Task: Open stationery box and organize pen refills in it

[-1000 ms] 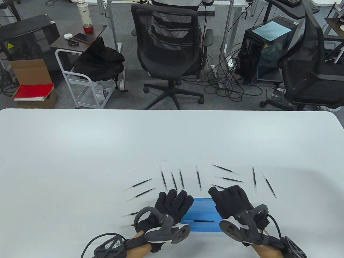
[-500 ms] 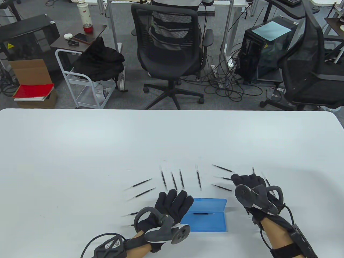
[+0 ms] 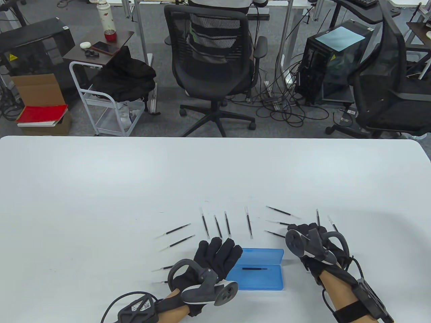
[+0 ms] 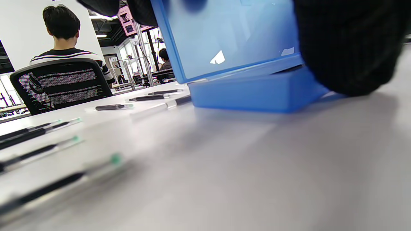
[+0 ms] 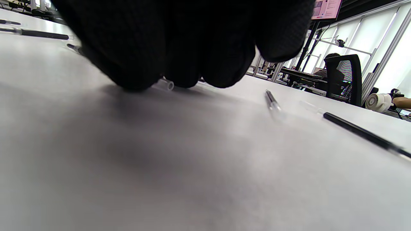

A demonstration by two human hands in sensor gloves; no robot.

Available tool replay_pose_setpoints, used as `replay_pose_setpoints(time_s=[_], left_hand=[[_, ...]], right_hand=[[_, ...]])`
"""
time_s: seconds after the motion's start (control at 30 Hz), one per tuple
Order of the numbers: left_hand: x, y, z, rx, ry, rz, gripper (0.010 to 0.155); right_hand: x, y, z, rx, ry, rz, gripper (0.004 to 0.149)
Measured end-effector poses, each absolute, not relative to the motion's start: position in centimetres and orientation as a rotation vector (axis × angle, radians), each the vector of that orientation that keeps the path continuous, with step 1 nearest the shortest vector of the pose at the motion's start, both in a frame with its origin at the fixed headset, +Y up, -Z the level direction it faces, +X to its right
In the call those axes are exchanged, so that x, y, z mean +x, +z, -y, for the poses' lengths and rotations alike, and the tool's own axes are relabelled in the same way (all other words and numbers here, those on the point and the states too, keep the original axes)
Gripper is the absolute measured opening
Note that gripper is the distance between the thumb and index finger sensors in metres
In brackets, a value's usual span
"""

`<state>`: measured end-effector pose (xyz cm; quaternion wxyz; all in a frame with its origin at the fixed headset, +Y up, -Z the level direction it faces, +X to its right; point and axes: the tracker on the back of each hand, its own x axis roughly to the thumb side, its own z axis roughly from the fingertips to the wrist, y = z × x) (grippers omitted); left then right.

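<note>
One open blue translucent plastic stationery box (image 3: 261, 273) sat on the white bench (image 3: 101, 188), one black refill (image 3: 255, 268) inside. Left hand (image 3: 215, 257) lay flat against its lid. Right hand (image 3: 311, 235) curled over a clear-tipped refill (image 5: 165, 84); about thirteen refills lay scattered.

Translucent blue stationery box (image 3: 257, 272) is showing bright between two black gloves, left hand (image 3: 215, 257) and right hand (image 3: 308, 235), both wearing grey trackers. Black-inked clear refills (image 3: 205, 224) with tiny green tips are fanning beyond the fingers, glinting on the white table (image 3: 101, 188).
</note>
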<state>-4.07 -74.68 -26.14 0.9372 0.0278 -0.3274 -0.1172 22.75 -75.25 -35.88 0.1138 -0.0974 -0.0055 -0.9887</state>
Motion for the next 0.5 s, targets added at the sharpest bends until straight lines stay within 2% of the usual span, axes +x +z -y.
replay_pose_setpoints(time_s=[0.5], left_hand=[[-4.05, -26.14, 74.72, 0.060, -0.235, 0.672, 0.119]], right_hand=[[22.08, -35.94, 75.25, -0.288, -2.874, -0.002, 0.055]])
